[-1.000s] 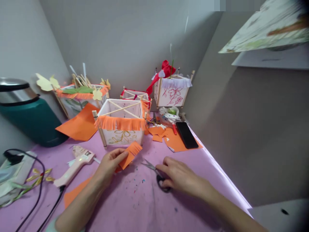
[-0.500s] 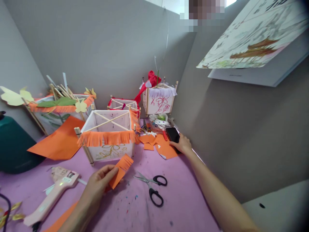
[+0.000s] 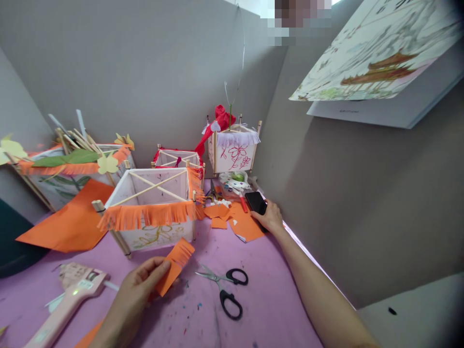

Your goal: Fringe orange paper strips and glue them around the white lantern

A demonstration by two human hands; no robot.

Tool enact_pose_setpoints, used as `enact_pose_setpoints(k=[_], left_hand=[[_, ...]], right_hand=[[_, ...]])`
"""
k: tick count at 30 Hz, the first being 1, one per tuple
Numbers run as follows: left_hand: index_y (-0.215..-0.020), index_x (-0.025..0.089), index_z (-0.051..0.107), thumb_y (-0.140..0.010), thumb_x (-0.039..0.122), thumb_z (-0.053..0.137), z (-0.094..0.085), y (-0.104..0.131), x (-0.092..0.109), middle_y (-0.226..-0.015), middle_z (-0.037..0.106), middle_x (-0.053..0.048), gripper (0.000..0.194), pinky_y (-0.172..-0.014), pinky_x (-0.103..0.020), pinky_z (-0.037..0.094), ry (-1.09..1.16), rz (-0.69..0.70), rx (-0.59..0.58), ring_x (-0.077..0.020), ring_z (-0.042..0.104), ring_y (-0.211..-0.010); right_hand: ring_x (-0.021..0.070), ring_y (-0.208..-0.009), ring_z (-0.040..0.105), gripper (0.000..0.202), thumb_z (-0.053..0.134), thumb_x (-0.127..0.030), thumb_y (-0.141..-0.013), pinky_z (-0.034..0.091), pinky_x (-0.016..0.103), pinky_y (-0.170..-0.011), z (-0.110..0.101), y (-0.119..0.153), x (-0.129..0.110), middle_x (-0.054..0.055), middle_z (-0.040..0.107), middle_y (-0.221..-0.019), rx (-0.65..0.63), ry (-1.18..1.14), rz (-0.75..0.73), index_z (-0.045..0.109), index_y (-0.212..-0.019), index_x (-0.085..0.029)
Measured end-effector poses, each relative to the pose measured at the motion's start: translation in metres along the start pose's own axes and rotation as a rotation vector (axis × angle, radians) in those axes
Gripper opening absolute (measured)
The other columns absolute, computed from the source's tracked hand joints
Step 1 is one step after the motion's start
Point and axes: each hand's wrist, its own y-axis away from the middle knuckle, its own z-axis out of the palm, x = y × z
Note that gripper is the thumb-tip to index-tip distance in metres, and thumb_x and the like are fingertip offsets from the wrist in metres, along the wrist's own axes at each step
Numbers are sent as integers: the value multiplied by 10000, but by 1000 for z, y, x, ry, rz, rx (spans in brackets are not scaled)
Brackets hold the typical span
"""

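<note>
My left hand (image 3: 143, 282) pinches a strip of orange paper (image 3: 176, 265) between thumb and fingers; slits are cut into its far end. At the back right, my right hand (image 3: 272, 216) is closed around the sides of a black phone (image 3: 256, 203), which lies at the table's edge by the wall. Scissors (image 3: 217, 279) with black handles rest on the purple cloth (image 3: 203, 324) between my hands, blades parted. Just beyond my left hand stands a white lantern frame (image 3: 159, 234) with wooden corner sticks and an orange fringe (image 3: 145, 216).
Orange paper scraps (image 3: 217, 211) lie before the phone, near a red pen (image 3: 242, 202). A pink glue gun (image 3: 68, 302) is at the left. Behind stand a lantern with a purple fringe (image 3: 237, 153) and a stick-filled one (image 3: 54, 186). Painted paper (image 3: 380, 63) hangs at upper right.
The camera view has turned slightly, so the near lantern and glue gun appear farther left. Both hands keep their holds on the paper strip and phone, with little visible movement.
</note>
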Motion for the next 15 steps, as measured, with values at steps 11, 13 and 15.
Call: enact_pose_setpoints(k=[11, 13, 15], left_hand=[[-764, 137, 661, -603, 437, 772, 2, 3, 2, -584, 639, -35, 359, -447, -198, 370, -16, 29, 57, -145, 553, -503], [-765, 135, 660, -604, 436, 769, 1, 2, 1, -604, 654, -45, 358, -453, -200, 382, -11, 31, 59, -142, 555, -506], [-766, 136, 653, -614, 437, 763, -1, 1, 1, -613, 660, -48, 355, -466, -207, 400, -7, 28, 32, -134, 548, -498]], right_hand=[[206, -876, 589, 350, 557, -439, -868, 437, 320, -790, -53, 80, -42, 90, 630, -998, -147, -170, -495, 607, -1094, -177], [152, -737, 588, 271, 630, -471, -816, 434, 254, -703, -64, 113, -52, 7, 647, -806, -282, -199, -669, 664, -933, -228], [168, -795, 579, 330, 640, -519, -799, 420, 259, -707, -74, 142, -60, 14, 649, -835, -403, -192, -851, 656, -939, -220]])
